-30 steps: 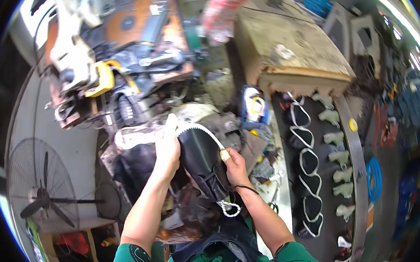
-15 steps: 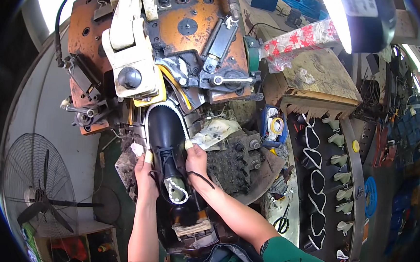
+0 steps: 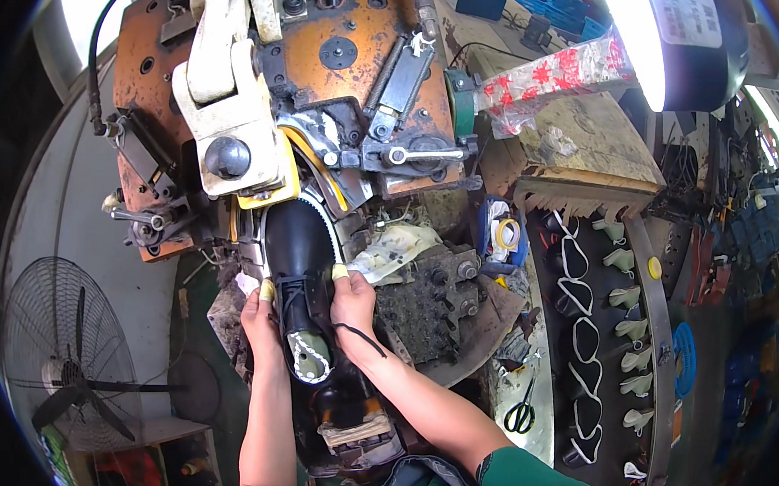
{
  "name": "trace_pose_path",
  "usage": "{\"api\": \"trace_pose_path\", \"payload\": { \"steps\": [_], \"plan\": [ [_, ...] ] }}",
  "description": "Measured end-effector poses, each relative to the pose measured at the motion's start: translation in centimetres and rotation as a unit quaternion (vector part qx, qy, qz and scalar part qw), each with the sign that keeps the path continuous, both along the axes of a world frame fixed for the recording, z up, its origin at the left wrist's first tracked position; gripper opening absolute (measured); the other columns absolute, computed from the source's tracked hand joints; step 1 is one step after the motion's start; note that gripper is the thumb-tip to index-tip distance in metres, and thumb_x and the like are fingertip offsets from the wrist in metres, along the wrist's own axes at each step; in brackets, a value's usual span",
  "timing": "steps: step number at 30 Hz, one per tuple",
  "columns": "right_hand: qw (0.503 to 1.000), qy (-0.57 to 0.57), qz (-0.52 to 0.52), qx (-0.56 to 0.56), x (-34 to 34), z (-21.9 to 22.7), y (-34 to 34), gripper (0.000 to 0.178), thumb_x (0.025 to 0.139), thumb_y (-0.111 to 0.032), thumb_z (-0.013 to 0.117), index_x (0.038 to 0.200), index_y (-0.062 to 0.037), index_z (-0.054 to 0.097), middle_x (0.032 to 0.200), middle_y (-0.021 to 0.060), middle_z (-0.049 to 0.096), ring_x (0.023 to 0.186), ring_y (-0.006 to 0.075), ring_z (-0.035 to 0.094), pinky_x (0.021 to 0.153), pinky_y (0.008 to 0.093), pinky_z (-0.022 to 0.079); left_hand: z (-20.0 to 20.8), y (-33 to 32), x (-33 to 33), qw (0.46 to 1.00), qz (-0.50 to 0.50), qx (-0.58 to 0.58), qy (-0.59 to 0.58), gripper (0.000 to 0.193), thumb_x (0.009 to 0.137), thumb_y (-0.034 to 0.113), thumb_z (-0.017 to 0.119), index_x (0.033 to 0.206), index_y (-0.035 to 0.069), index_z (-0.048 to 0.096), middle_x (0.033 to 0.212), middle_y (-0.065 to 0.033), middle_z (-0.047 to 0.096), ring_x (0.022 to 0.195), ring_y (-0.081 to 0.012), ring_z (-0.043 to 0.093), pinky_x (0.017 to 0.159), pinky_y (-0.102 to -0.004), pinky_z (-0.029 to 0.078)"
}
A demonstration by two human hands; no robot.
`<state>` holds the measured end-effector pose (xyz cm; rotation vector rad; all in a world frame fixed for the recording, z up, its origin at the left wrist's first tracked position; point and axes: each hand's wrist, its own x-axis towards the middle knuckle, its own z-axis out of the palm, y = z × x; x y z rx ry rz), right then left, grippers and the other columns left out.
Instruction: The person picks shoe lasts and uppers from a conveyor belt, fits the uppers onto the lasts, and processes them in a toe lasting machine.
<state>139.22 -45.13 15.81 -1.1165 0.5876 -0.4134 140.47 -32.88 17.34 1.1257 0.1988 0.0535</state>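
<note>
A black lace-up shoe upper [image 3: 297, 241] on a last lies lengthwise in front of me, its toe up against the machine's clamps. A white notched edge runs round the toe, and the greenish heel end of the last [image 3: 311, 359] shows nearest me. My left hand [image 3: 263, 320] is closed on the shoe's left side. On the right side, my right hand [image 3: 354, 304] grips it too. Both thumbs wear pale yellow finger covers and press along the edge; the fingers beneath are partly hidden. Just over the toe hangs a white machine arm [image 3: 228, 128] with a yellow-edged foot.
Orange machine plates [image 3: 330, 58] with levers fill the far side. To the right, a rack [image 3: 621, 349] carries several white-edged dark shoe pieces and pale lasts. Scissors [image 3: 520, 415] lie beside it. A caged fan [image 3: 74, 356] stands at left, a lamp [image 3: 683, 47] at upper right.
The view has shifted slightly, so the machine sits a little lower and further left. The shoe's heel has swung slightly left, both hands moving with it and keeping their hold.
</note>
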Motion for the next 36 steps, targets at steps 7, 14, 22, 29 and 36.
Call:
{"api": "trace_pose_path", "payload": {
  "steps": [7, 14, 22, 29, 36],
  "plan": [
    [1.0, -0.006, 0.014, 0.026, -1.8, 0.5, -0.1, 0.018, 0.091, -0.012, 0.055, 0.079, 0.0015, 0.057, 0.066, -0.0006, 0.053, 0.061, 0.0057, 0.044, 0.054, 0.0256, 0.037, -0.2, 0.1, -1.8, 0.998, -0.013, -0.004, 0.057, 0.023, 0.099, 0.013, 0.047, 0.107, -0.004, 0.061, 0.092, -0.0047, 0.066, 0.078, -0.0094, 0.062, 0.068, -0.0221, 0.049],
    [0.998, -0.051, -0.006, -0.026, -1.9, -1.1, -1.2, 0.021, 0.092, -0.013, 0.051, 0.088, 0.0059, 0.06, 0.07, 0.0036, 0.056, 0.063, 0.0078, 0.045, 0.056, 0.027, 0.039, -1.2, 0.2, -1.3, 0.997, -0.058, 0.0, 0.053, 0.026, 0.098, 0.012, 0.045, 0.113, -0.004, 0.058, 0.091, -0.0076, 0.067, 0.073, -0.0144, 0.065, 0.066, -0.0291, 0.053],
    [0.983, 0.026, 0.179, 0.025, -9.7, -1.0, -6.5, 0.015, 0.097, -0.006, 0.044, 0.096, 0.0046, 0.055, 0.083, 0.0112, 0.062, 0.063, 0.0134, 0.059, 0.053, 0.0266, 0.055, -20.8, 5.2, -13.4, 0.86, -0.392, 0.299, 0.134, 0.031, 0.088, 0.014, 0.059, 0.116, 0.0, 0.059, 0.102, -0.0073, 0.067, 0.088, -0.017, 0.065, 0.078, -0.0291, 0.053],
    [0.976, 0.011, 0.215, 0.021, -12.1, 0.4, -9.4, 0.015, 0.097, -0.008, 0.047, 0.097, 0.0032, 0.056, 0.084, 0.0098, 0.063, 0.065, 0.0121, 0.058, 0.056, 0.0258, 0.051, -20.4, 8.2, -14.3, 0.785, -0.443, 0.433, 0.028, 0.037, 0.078, 0.009, 0.07, 0.113, 0.0, 0.062, 0.1, -0.0064, 0.068, 0.089, -0.0157, 0.065, 0.08, -0.0285, 0.052],
    [0.957, -0.057, 0.281, 0.044, -16.1, 4.5, -10.1, 0.015, 0.098, -0.012, 0.052, 0.099, 0.0023, 0.057, 0.086, 0.0084, 0.065, 0.071, 0.0103, 0.06, 0.063, 0.025, 0.053, 5.8, 10.3, -16.7, 0.819, -0.255, 0.499, 0.121, 0.035, 0.064, 0.0, 0.077, 0.097, -0.005, 0.066, 0.086, -0.0063, 0.069, 0.077, -0.0131, 0.065, 0.073, -0.0261, 0.053]
  ]
}}
